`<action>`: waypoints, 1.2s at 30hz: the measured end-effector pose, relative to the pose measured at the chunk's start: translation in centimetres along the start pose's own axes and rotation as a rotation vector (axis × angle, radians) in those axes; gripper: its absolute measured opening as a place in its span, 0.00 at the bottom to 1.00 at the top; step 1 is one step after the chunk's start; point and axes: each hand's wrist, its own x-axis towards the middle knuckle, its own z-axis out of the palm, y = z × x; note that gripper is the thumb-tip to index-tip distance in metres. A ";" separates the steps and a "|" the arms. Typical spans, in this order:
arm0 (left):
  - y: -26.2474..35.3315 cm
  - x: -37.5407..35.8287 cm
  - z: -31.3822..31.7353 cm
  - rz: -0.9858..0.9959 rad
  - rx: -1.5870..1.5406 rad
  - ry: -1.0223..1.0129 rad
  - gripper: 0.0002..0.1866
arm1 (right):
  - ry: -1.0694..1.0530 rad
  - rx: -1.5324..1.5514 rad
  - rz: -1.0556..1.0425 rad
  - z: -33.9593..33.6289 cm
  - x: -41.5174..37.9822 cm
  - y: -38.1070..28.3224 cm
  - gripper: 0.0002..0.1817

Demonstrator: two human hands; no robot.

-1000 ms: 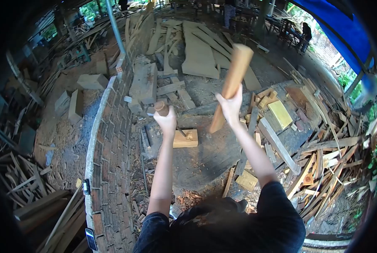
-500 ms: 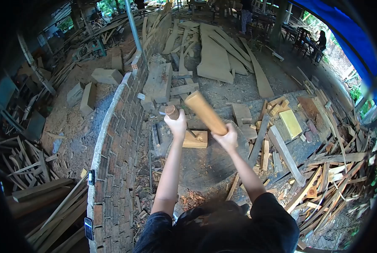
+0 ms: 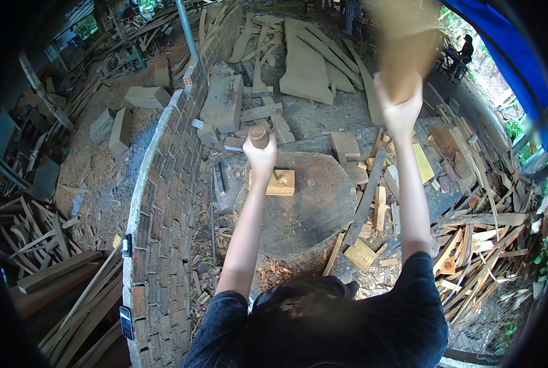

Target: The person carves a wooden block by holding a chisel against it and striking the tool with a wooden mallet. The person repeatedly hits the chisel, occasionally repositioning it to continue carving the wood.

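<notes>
The chisel [image 3: 258, 136] is gripped by the left hand [image 3: 261, 161] over the block [image 3: 283, 187], at ten o'clock on the stump [image 3: 317, 208]; the club [image 3: 409, 52] is clasped by the right hand [image 3: 401, 113] toward one. The chisel is best steadied and struck squarely.

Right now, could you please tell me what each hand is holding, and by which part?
The left hand holds a chisel-like tool by its wooden handle; the right hand holds a motion-blurred wooden club by its near end.

low brick wall [image 3: 169, 202], blue tarp [image 3: 501, 49], dirt floor [image 3: 87, 178]
</notes>
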 end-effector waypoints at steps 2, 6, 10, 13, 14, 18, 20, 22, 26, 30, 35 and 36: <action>-0.1 -0.1 0.2 -0.012 0.011 -0.030 0.06 | 0.146 0.830 0.483 0.9 1.0 -1.4 0.18; 0.3 -0.5 0.4 -0.001 0.041 -0.088 0.06 | -0.128 0.427 0.252 2.9 -3.1 -0.9 0.09; 0.0 -0.1 0.8 0.040 -0.060 -0.022 0.08 | -1.016 -0.413 -0.184 2.0 -4.5 -0.8 0.35; -0.2 0.2 0.4 -0.018 0.002 -0.021 0.08 | -0.472 -0.076 0.036 1.6 -1.1 -1.6 0.28; -0.3 0.3 0.5 0.010 0.012 -0.025 0.08 | -0.331 0.108 0.055 1.9 0.0 -0.8 0.19; -0.3 0.3 0.5 -0.095 0.076 -0.111 0.04 | -0.020 0.757 0.400 2.8 -0.5 -3.9 0.11; -0.4 0.3 0.4 -0.019 0.030 -0.080 0.04 | -0.460 0.018 -0.124 2.7 -4.8 -1.8 0.21; -0.2 0.4 1.2 0.147 -0.020 0.141 0.06 | -0.794 -0.471 -0.631 2.3 -7.1 -0.1 0.33; -1.2 1.8 -0.1 0.013 -0.034 0.003 0.03 | -0.403 -0.229 -0.222 2.1 -2.5 -2.1 0.33; -1.4 0.5 -0.9 -0.091 0.015 -0.043 0.05 | 0.099 0.839 0.499 3.5 -1.8 -5.7 0.08; -4.7 0.6 -0.6 0.588 0.399 0.146 0.04 | -0.965 -0.535 -0.561 2.2 -6.8 -3.5 0.29; -3.8 0.4 -0.7 0.644 0.400 0.173 0.04 | -1.022 -0.457 -0.454 1.7 -6.4 -3.5 0.29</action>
